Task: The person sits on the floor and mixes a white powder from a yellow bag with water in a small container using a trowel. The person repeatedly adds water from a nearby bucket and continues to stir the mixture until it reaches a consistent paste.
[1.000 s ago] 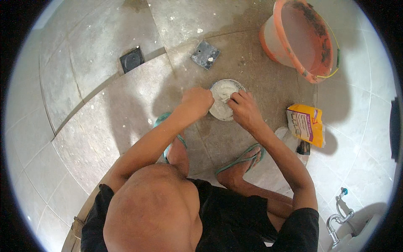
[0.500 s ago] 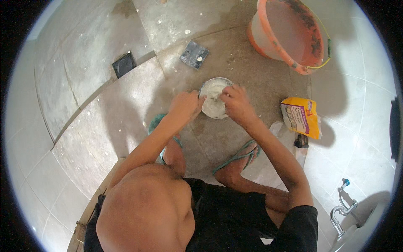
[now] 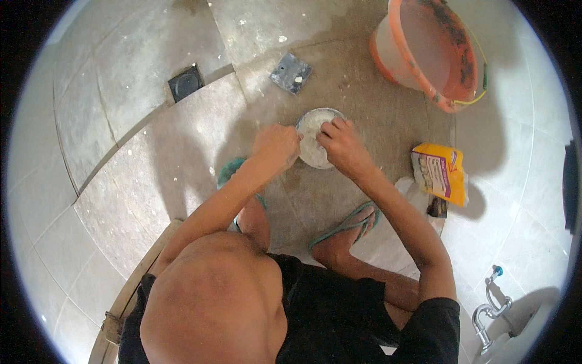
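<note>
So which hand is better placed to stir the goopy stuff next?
Probably the right hand: its fingers are over the pale paste. The left hand is at the left rim of the bowl.

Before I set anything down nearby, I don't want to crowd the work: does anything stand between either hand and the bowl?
Nothing visible does. The left hand is at the left edge of the bowl, the right hand over its right side. The square plate, bucket and yellow bag all lie apart.
</note>
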Demonstrator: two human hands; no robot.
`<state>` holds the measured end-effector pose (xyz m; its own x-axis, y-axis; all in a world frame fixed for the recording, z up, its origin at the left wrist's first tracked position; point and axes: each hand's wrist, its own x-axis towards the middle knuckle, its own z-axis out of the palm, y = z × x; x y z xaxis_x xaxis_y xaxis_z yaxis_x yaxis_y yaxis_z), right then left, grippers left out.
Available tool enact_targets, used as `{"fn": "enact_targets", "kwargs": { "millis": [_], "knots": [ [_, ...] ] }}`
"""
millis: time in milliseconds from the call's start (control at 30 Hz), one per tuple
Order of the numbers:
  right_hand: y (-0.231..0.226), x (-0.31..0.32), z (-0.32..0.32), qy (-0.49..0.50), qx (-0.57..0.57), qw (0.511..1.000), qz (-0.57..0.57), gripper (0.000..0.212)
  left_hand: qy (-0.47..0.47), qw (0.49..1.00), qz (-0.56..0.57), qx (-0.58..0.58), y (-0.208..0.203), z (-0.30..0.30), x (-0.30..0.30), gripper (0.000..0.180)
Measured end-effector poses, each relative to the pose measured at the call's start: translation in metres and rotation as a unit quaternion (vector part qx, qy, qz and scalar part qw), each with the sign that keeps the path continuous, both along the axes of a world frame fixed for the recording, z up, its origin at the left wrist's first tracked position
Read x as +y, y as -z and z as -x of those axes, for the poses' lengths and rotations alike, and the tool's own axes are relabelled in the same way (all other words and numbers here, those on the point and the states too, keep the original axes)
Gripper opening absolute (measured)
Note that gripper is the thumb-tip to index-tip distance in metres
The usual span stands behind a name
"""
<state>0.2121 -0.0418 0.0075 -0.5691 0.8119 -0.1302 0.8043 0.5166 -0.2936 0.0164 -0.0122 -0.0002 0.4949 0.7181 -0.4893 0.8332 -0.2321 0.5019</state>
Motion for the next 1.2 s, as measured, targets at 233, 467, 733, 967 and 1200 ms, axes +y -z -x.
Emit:
{"fn": "enact_targets", "kwargs": {
  "millis": [233, 467, 733, 967, 1200],
  "knots": [
    [0.002, 0.008, 0.001, -0.039, 0.044, 0.997, -0.048, 0.014, -0.014, 1.000, -0.014, -0.007, -0.008, 0.001, 0.001, 0.038],
    [0.012, -0.002, -0.012, 0.098, 0.077, 0.990, -0.065, 0.013, 0.011, 1.000, -0.008, -0.023, -0.007, 0.001, 0.002, 0.031],
    [0.009, -0.021, 0.004, 0.255, 0.083, 0.963, -0.033, 0.009, -0.029, 0.999, 0.005, -0.024, -0.004, 0.000, 0.000, 0.030],
    [-0.004, -0.032, -0.016, 0.126, 0.084, 0.988, 0.025, 0.017, -0.008, 1.000, 0.029, -0.009, -0.010, -0.001, 0.002, 0.029],
    [0.010, -0.021, -0.004, 0.212, 0.121, 0.969, -0.028, 0.022, 0.014, 1.000, 0.016, -0.022, -0.007, -0.002, 0.000, 0.025]
  ]
}}
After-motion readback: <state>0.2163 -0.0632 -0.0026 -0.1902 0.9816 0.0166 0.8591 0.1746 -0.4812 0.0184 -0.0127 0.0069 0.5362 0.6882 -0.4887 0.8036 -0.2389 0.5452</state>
